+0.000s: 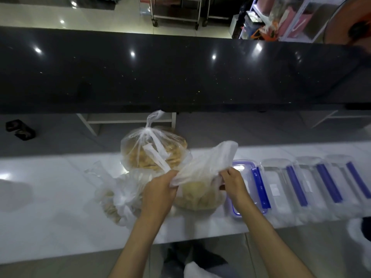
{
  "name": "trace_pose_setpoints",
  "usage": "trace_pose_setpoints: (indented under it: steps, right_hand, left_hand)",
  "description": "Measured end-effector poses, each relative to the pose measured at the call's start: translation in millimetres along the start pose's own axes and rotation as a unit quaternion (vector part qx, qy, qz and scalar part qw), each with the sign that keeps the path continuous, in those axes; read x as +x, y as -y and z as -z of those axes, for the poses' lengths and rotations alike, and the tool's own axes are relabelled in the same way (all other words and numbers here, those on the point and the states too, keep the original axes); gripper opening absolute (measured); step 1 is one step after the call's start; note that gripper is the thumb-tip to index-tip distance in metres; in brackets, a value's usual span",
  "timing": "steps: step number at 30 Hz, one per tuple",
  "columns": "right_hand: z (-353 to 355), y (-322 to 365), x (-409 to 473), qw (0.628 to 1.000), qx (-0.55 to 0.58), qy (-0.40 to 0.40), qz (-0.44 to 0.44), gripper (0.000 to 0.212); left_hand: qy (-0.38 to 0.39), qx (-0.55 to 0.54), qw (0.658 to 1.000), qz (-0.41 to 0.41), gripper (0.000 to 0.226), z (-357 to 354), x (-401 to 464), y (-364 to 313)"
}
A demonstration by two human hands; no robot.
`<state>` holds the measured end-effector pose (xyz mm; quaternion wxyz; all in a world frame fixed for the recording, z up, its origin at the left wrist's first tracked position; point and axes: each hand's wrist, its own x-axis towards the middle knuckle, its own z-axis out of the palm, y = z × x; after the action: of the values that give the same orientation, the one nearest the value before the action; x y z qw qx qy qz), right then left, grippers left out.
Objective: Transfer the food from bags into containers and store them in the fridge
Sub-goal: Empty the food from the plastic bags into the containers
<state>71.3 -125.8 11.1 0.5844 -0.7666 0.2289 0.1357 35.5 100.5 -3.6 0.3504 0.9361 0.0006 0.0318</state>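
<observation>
- Fingers of both your hands pinch the loose plastic mouth of the middle bag point(200, 173): your left hand point(160, 189) curls on the left flap, your right hand point(233, 182) on the right flap, and the plastic is stretched between them.
- That bag sits on the white counter point(50, 207) near its front edge, directly ahead of you, with pale yellowish food point(197, 198) heaped low inside, below and between your two grips.
- Just right of the bag, touching or nearly so, stands the first container point(247, 187), blue-rimmed, its long axis running from the front edge toward the back. Three more clear containers point(313, 183) line up farther right along the counter, side by side, each with a blue clip.
- Your right hand is the nearer one to that first container; the food lies left of it, so the transfer would likely run left to right.
- A knotted bag point(154, 149) of golden pieces stands behind, still tied; a third bag point(118, 199) slumps to the left, beside your left wrist.
- Whether the first container is lidded or open cannot be told.
</observation>
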Motion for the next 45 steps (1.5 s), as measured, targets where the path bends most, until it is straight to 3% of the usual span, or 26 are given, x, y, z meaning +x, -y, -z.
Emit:
trace_pose_setpoints:
  steps: [11, 16, 20, 24, 28, 36, 42, 45]
  right_hand:
    - [44, 30, -6, 0.983, 0.177, 0.007, 0.049, 0.045]
    - [103, 19, 5, 0.974, 0.216, 0.025, 0.066, 0.044]
    - [162, 1, 17, 0.97, 0.227, 0.03, 0.077, 0.037]
    - [227, -10, 26, 0.975, 0.194, 0.046, 0.101, 0.045]
    - [284, -16, 27, 0.965, 0.238, 0.055, 0.093, 0.042]
    - [350, -42, 33, 0.975, 0.208, 0.064, 0.052, 0.052]
    - [345, -53, 44, 0.984, 0.136, 0.117, 0.023, 0.048]
    - [334, -53, 46, 0.983, 0.121, 0.135, -0.013, 0.045]
  left_hand:
    - [-0.071, -0.071, 0.994, -0.044, 0.015, 18, 25, -68]
    - [-0.09, -0.082, 0.99, -0.069, 0.012, -5, 26, -122]
    - [-0.103, -0.12, 0.986, -0.042, 0.014, -43, 19, -171]
    - [-0.142, -0.136, 0.98, -0.034, 0.015, -83, 15, -219]
    - [-0.151, -0.129, 0.979, -0.037, 0.017, -116, 20, -259]
    - [-0.124, -0.179, 0.976, 0.003, 0.018, -173, 32, -318]
    - [-0.07, -0.153, 0.985, 0.022, 0.025, -199, 43, -312]
    - [-0.004, -0.116, 0.992, 0.044, 0.011, -208, 49, -294]
